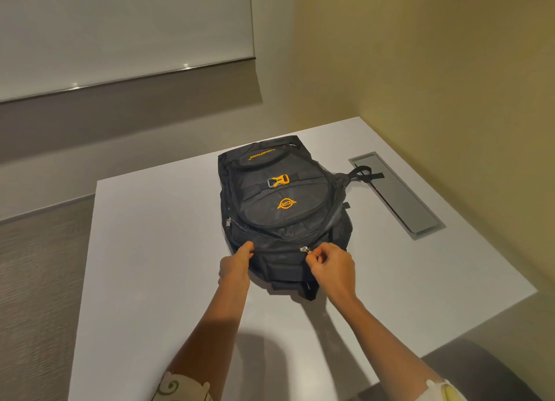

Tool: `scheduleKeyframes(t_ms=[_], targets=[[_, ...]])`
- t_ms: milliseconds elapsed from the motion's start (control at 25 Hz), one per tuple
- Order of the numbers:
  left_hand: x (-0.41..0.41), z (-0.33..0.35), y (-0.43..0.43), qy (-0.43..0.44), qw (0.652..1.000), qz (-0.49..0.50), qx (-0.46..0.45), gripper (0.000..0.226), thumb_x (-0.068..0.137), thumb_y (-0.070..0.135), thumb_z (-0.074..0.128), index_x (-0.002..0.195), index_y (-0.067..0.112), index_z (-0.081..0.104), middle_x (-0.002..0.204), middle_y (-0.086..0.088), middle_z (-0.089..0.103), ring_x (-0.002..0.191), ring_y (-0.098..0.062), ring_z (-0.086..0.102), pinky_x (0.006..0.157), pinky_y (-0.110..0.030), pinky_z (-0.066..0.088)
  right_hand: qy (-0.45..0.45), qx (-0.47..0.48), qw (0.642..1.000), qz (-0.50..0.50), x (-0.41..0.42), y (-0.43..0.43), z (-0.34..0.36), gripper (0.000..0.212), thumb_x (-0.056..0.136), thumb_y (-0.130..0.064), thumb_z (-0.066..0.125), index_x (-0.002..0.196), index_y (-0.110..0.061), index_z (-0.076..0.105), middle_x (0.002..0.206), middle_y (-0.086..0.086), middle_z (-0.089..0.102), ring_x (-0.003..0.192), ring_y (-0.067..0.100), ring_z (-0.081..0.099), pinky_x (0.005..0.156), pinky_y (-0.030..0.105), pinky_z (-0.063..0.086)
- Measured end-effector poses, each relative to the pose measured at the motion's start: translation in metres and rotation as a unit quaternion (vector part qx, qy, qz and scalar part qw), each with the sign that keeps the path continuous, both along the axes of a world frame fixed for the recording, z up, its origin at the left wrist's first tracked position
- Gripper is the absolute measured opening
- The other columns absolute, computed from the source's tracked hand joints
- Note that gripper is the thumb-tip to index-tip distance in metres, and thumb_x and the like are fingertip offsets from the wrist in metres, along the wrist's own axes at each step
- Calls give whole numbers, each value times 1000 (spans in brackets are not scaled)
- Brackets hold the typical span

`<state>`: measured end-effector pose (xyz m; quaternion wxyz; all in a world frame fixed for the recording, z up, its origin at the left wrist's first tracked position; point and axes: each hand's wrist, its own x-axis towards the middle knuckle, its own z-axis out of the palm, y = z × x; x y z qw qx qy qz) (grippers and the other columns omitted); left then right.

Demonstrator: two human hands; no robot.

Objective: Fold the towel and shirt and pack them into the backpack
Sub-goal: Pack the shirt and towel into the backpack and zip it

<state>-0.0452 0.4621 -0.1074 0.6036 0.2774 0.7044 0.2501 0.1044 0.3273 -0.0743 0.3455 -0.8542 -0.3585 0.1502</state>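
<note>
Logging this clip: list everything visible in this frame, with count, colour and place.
backpack: one, black with orange logos, lying flat mid-table.
buckle: one, orange and grey, on the backpack's front strap.
zipper pull: two seen, silver, this one at the backpack's near end, another on its left side.
table: one, white, under the backpack.
recessed panel: one, grey, set in the table right of the backpack.
blind: one, pale grey, upper left wall.
left hand: one, grips the backpack's near edge.
right hand: one, fingers pinch the near zipper pull.
</note>
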Motion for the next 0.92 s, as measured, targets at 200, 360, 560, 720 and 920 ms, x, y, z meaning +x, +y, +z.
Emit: scheduleKeyframes(t_ms=[200,360,560,720,920], targets=[[13,32,-30,267,947,-104,145,40,78,44,74,107,20,61,134,-12,43,125,-33,36,101,-45,33,21,6,1000,7,14,-8,-3,18,85,-28,70,70,-22,61,67,-5,59,62,16,56,59,34,50],[26,22,-52,360,710,-320,514,21,71,44,77,88,35,69,133,1,48,124,-25,41,98,-43,31,14,6,1000,11,14,-6,-5,12,86,-30,68,79,-21,67,74,-6,62,66,16,58,61,33,51],[44,28,-52,412,566,-439,563,37,62,42,85,93,30,70,136,-7,53,125,-29,47,103,-52,38,2,9,1000,21,14,-3,-3,10,87,-29,66,85,-19,68,79,-7,62,70,16,59,63,31,49],[44,31,-47,419,544,-441,578,28,66,37,83,87,26,67,137,-7,52,127,-29,46,106,-53,35,-6,13,999,34,12,-3,-4,12,88,-28,66,83,-17,67,75,-7,60,67,15,58,62,32,51],[41,31,-43,419,528,-434,597,17,67,37,82,76,25,73,133,-3,57,125,-25,47,107,-54,34,-16,43,998,33,19,-8,-8,12,86,-27,69,81,-17,68,73,-10,58,63,11,55,57,24,45]])
